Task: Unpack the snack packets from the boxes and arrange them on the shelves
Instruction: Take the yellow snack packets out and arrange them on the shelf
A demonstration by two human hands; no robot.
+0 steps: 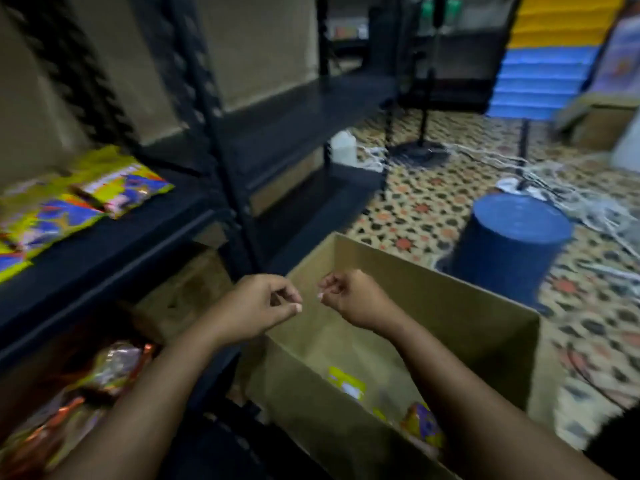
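An open cardboard box [433,327] stands on the floor beside a dark metal shelf rack [145,233]. A few snack packets [420,426], yellow and purple, lie at its bottom. My left hand [258,306] and my right hand [349,297] hover close together over the box's far left corner, fingers curled, holding nothing. Yellow and blue snack packets [69,206] lie flat on the middle shelf at the left. Orange and clear packets [86,386] fill the lower shelf under my left forearm.
A blue upturned bucket [512,244] stands right of the box on the patterned tile floor [408,209]. White cords [568,188] trail across the floor. A white jug [343,148] sits by the rack's far end. More cardboard boxes [602,123] stand at the far right.
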